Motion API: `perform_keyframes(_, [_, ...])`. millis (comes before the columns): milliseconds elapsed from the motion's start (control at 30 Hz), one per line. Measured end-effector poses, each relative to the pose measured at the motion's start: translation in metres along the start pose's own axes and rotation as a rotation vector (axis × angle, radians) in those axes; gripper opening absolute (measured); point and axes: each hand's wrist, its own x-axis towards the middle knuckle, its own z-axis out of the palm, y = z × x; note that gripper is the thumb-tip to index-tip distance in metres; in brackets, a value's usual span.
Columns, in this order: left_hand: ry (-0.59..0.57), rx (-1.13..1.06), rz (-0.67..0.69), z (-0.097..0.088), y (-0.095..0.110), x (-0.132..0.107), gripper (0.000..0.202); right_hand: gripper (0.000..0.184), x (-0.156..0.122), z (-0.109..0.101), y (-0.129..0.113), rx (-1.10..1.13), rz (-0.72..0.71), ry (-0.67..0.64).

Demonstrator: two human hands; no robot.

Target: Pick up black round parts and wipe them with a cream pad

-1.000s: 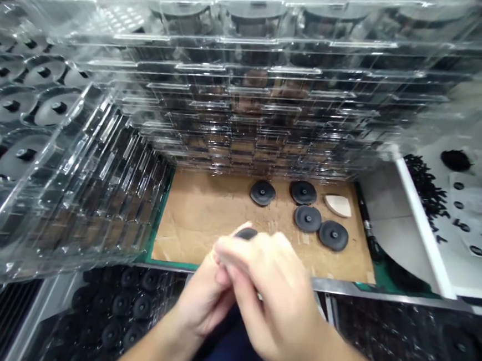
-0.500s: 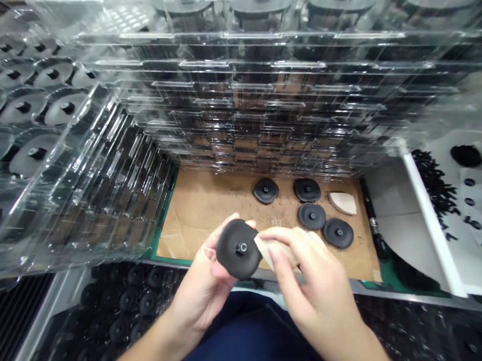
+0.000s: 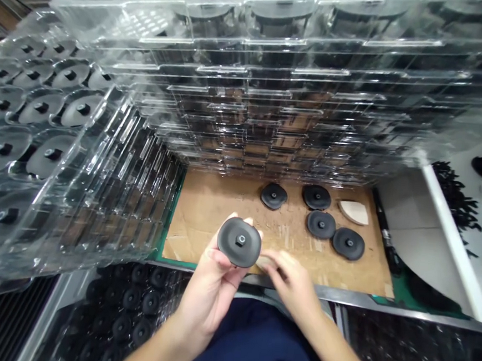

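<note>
Head view: L hand (image 3: 209, 295) holds black disc (image 3: 239, 242) up over the lap, flat face turned to cam, center nut (image 3: 241, 240) facing up at cam. Disc is slightly wider than tall, long axis approx L-R, tilted a little. L fingers sit behind it, one fingertip (image 3: 248, 221) showing past the top rim, thumb side against lower-left rim, so grip is closed on disc. R hand (image 3: 293, 287) is just right of and below disc, fingers curled together, pale wedge (image 3: 264, 263) under fingertips at disc's lower edge. Wedge mostly hidden; can't tell if pinched firm or only touched. L hand is nearer disc, R nearer wedge. Ahead of grip, cardboard sheet (image 3: 209, 214) w/ 4 more black discs (image 3: 321, 224) up-right, 2nd pale wedge (image 3: 353, 212) just past them. Stacked clear plastic trays (image 3: 250, 109) w/ discs inside stand ahead + left of grip. Below-left of grip, rows of black discs (image 3: 131, 300) lie in a tray. Far right, white-edged bin (image 3: 449, 236) holds small black pieces.
</note>
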Motion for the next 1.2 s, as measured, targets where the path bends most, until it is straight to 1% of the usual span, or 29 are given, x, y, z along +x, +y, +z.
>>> perform_keyframes(67, [-0.012,0.002,-0.009,0.001,-0.001,0.000,0.068,0.021,-0.003,-0.001,-0.002,0.011,0.006,-0.016])
perform_keyframes(100, [-0.022,0.007,-0.013,0.002,-0.002,0.000,0.067,0.022,-0.002,-0.006,-0.009,0.017,0.018,-0.003])
perform_keyframes(167, [-0.036,0.024,-0.007,0.005,-0.005,0.000,0.063,0.023,0.002,-0.020,-0.031,0.040,0.024,0.084])
perform_keyframes(200, [-0.041,0.038,-0.003,0.005,-0.006,-0.001,0.062,0.024,0.005,-0.028,-0.046,0.049,0.002,0.132])
perform_keyframes(233, [-0.055,0.050,-0.006,0.006,-0.008,-0.001,0.060,0.025,0.008,-0.035,-0.061,0.063,-0.063,0.205])
perform_keyframes(267, [-0.078,0.060,-0.020,0.006,-0.009,-0.002,0.058,0.027,0.010,-0.041,-0.076,0.058,-0.165,0.244])
perform_keyframes(333, [-0.127,0.079,-0.063,0.005,-0.009,-0.003,0.055,0.027,0.013,-0.046,-0.100,0.038,-0.359,0.188])
perform_keyframes(367, [-0.139,0.081,-0.080,0.004,-0.009,-0.004,0.055,0.025,0.014,-0.047,-0.107,0.035,-0.407,0.113])
perform_keyframes(433, [-0.116,0.079,-0.077,0.003,-0.008,-0.004,0.055,0.022,0.017,-0.046,-0.114,0.037,-0.415,-0.041])
perform_keyframes(467, [-0.099,0.084,-0.071,0.004,-0.007,-0.005,0.056,0.021,0.019,-0.045,-0.115,0.023,-0.403,-0.077])
perform_keyframes(500, [-0.097,0.093,-0.073,0.005,-0.007,-0.006,0.055,0.020,0.021,-0.043,-0.115,-0.010,-0.405,-0.058])
perform_keyframes(567, [-0.138,0.113,-0.112,0.009,-0.006,-0.008,0.049,0.024,0.024,-0.040,-0.115,-0.092,-0.437,0.081])
perform_keyframes(600, [-0.158,0.114,-0.130,0.011,-0.005,-0.009,0.044,0.027,0.024,-0.039,-0.115,-0.108,-0.463,0.131])
perform_keyframes(633, [-0.172,0.107,-0.137,0.012,-0.003,-0.010,0.040,0.028,0.022,-0.039,-0.115,-0.093,-0.486,0.132])
perform_keyframes(667, [-0.181,0.094,-0.133,0.013,-0.001,-0.011,0.038,0.027,0.019,-0.041,-0.114,-0.056,-0.506,0.090])
perform_keyframes(733, [-0.200,0.058,-0.124,0.011,0.003,-0.011,0.042,0.023,0.010,-0.048,-0.111,0.008,-0.512,-0.052])
perform_keyframes(767, [-0.218,0.041,-0.123,0.010,0.004,-0.010,0.046,0.022,0.005,-0.053,-0.108,0.005,-0.489,-0.086])
perform_keyframes(833, [-0.251,0.007,-0.128,0.007,0.005,-0.009,0.053,0.020,0.000,-0.062,-0.103,-0.088,-0.414,-0.052])
perform_keyframes(900, [-0.258,-0.021,-0.141,0.007,0.003,-0.008,0.055,0.022,0.002,-0.068,-0.101,-0.212,-0.390,0.038])
perform_keyframes(967, [-0.277,-0.030,-0.163,0.008,0.000,-0.008,0.056,0.026,0.011,-0.069,-0.099,-0.258,-0.470,0.095])
perform_keyframes(1033, [-0.323,-0.024,-0.190,0.008,-0.001,-0.010,0.052,0.029,0.023,-0.068,-0.095,-0.159,-0.522,0.092])
perform_keyframes(1067, [-0.347,-0.027,-0.198,0.007,-0.001,-0.011,0.051,0.028,0.027,-0.066,-0.091,-0.074,-0.486,0.087])
perform_keyframes(1100, [-0.371,-0.032,-0.207,0.006,0.000,-0.012,0.051,0.026,0.030,-0.064,-0.084,0.008,-0.407,0.089])
perform_keyframes(1133, [-0.388,-0.045,-0.219,0.003,0.001,-0.013,0.052,0.023,0.031,-0.062,-0.076,0.071,-0.295,0.096])
perform_keyframes(1200, [-0.411,-0.078,-0.241,-0.002,0.003,-0.015,0.056,0.022,0.025,-0.053,-0.056,0.126,-0.070,0.097])
